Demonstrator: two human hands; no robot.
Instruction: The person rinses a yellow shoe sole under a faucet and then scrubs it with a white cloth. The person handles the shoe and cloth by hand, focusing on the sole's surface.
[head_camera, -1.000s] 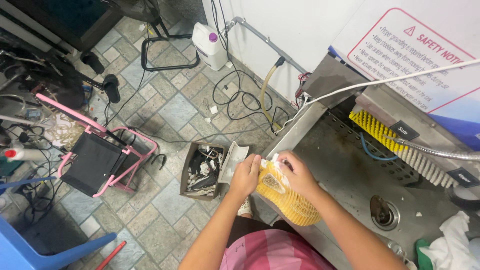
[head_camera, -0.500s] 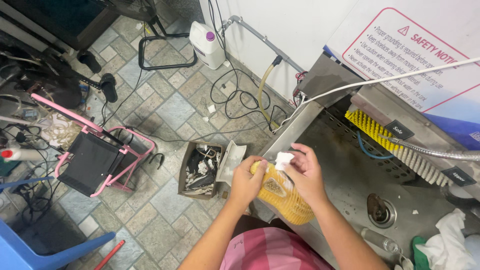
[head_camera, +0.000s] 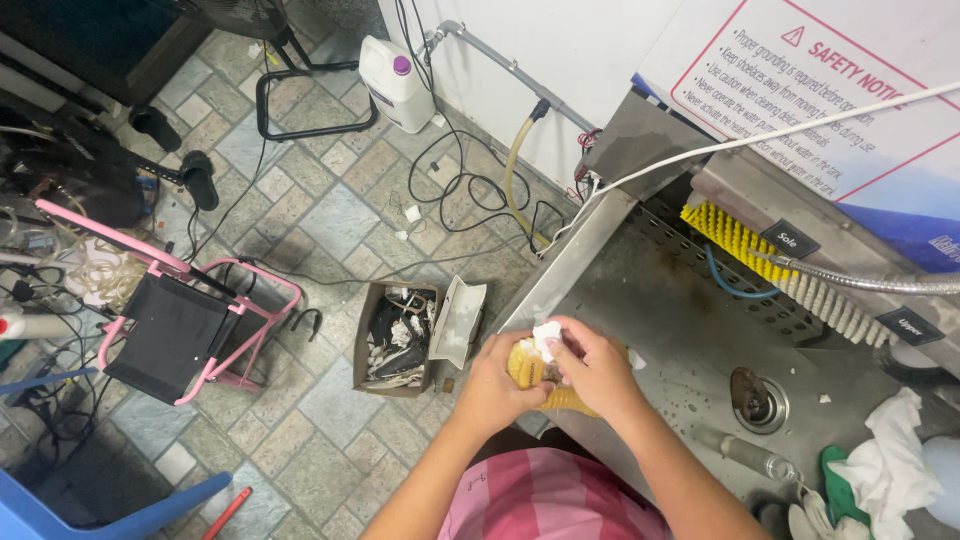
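Closest to the camera, the left hand (head_camera: 497, 385) is wrapped around the near end of a yellow ribbed shoe (head_camera: 545, 378), gripping it firmly, while the right hand (head_camera: 592, 366) pinches a small white cloth (head_camera: 546, 337) against the shoe's top, fingers closed on it. Shoe and hands sit right at the front lip of the steel sink (head_camera: 680, 320), over its left corner. Judging by its look, the shoe is a light, soft moulded thing (rubbery, likely to flex when squeezed) and probably slick where wet, so the ridged sides and the heel end seem the surest places to hold; the cloth is limp and would bunch easily. Inside the basin lie a round drain (head_camera: 757, 393), a clear bottle (head_camera: 745, 455) on its side, and at the right corner a heap of white rags (head_camera: 890, 470) beside something green. Along the back wall runs a yellow and white brush roller (head_camera: 790, 275). Down on the tiled floor, just left of the sink, an open cardboard box (head_camera: 395, 338) holds a jumble of black and white scraps. Beyond stand a pink folding stool (head_camera: 180, 315) and, by the wall, a white jug (head_camera: 395, 82) with a purple cap.
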